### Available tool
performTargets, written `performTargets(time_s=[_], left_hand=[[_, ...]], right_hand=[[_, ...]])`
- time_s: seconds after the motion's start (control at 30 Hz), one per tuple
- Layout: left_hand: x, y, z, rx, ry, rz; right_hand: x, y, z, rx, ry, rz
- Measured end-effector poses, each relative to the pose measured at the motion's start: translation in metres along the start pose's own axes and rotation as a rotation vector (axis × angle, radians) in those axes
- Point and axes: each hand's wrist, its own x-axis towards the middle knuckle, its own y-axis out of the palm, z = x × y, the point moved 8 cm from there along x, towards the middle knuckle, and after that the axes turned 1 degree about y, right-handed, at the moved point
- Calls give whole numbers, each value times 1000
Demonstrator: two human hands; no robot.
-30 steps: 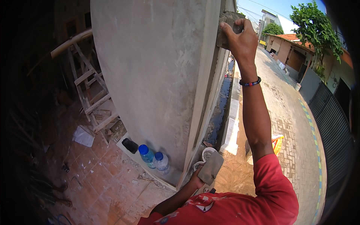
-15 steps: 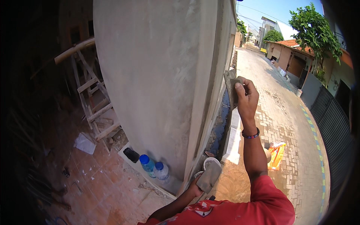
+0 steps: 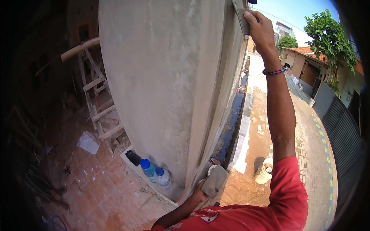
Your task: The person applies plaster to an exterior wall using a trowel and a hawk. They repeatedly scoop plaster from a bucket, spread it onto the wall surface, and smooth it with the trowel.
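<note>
My right hand (image 3: 263, 31) is raised at the far upper edge of a grey plastered wall (image 3: 154, 77), gripping a flat grey plate-like tool (image 3: 243, 21). The thumb lies over the tool, which is against or very close to the wall's corner. Low by the wall's foot, my left hand (image 3: 199, 193) is closed around a flat grey rectangular board (image 3: 214, 181), and most of its fingers are hidden beneath it. Behind that board a white container (image 3: 211, 168) shows only in part.
Two blue-capped bottles (image 3: 148, 170) and a black object (image 3: 133, 158) stand on the ledge at the wall's base. A wooden trestle (image 3: 103, 114) is at left. Right of the wall run a wet drain (image 3: 232, 117) and white kerb blocks (image 3: 241, 148). A pale bucket (image 3: 264, 171) stands on sand.
My right hand has moved up and away along the wall's edge with the plate-like tool, and the arm is straighter. My left hand with its board has barely moved. The bucket has come into sight.
</note>
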Motion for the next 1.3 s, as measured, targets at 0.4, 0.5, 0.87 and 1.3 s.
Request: performTargets(time_s=[0.4, 0.5, 0.87, 1.3], left_hand=[[3, 11, 1, -36, 24, -107], [17, 1, 3, -61, 46, -20], [31, 34, 5, -60, 118, -63], [106, 10, 21, -189, 28, 229]], right_hand=[[-271, 12, -100, 181, 438, 188], [-249, 7, -106, 685, 649, 217], [4, -12, 12, 415, -313, 147], [-82, -16, -143, 201, 233, 185]])
